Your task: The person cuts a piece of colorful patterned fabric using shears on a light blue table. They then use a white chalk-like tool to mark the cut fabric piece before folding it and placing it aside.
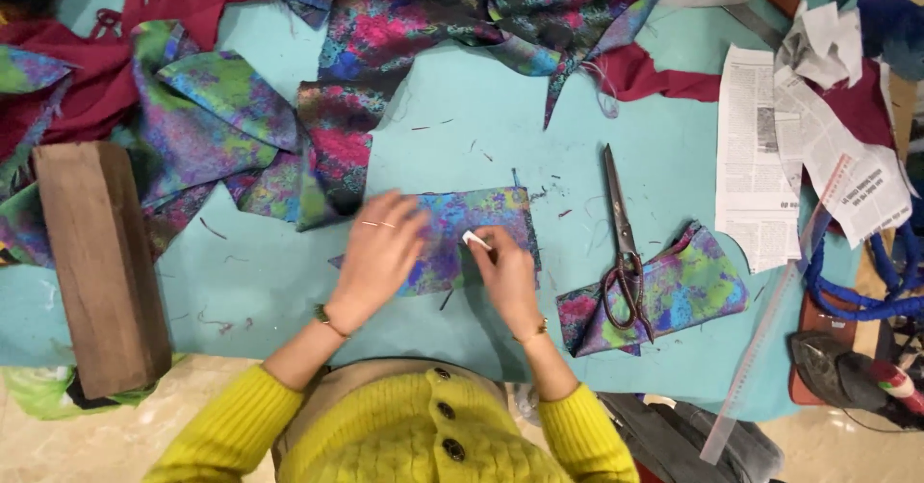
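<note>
While the left hand (377, 257) is lying flat with fingers spread, pinning a small multicoloured fabric rectangle (462, 238) near centre on the teal table (462, 127), it is hiding that piece's left edge. The right hand (505, 276) is pinching a small white chalk (474, 241) on the cloth; its tip is hard to make out. Right of them, metal scissors (624, 242) are lying on a folded fabric piece (683, 291), with a wooden block (101, 266) sitting far left.
</note>
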